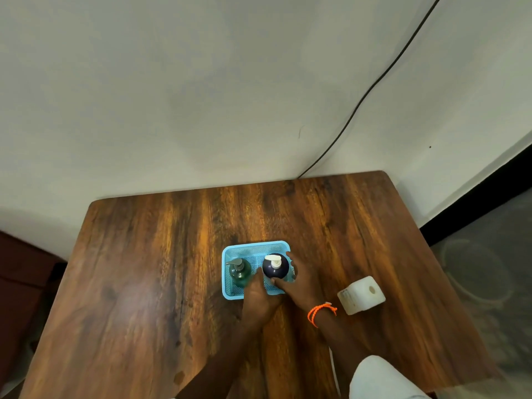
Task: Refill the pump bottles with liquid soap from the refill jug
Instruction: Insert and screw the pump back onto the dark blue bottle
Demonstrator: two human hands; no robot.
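Blue plastic basket [230,289] is my landmark; it stands on the wooden table [144,269]. Inside it, at the left, is a green bottle [240,273] with a grey pump; at the right, a dark bottle [276,267] with a white pump. The right hand [299,283] curls round the dark bottle from its right side, thumb in front. The left hand [259,295] reaches in between the two bottles; whether it holds anything, I cannot tell. The white jug [361,295] lies on its side, right of the basket and well apart. The bottle looks smooth, stiff and probably slippery, so I would grasp its body low, not the pump. The jug is likely heavy if full.
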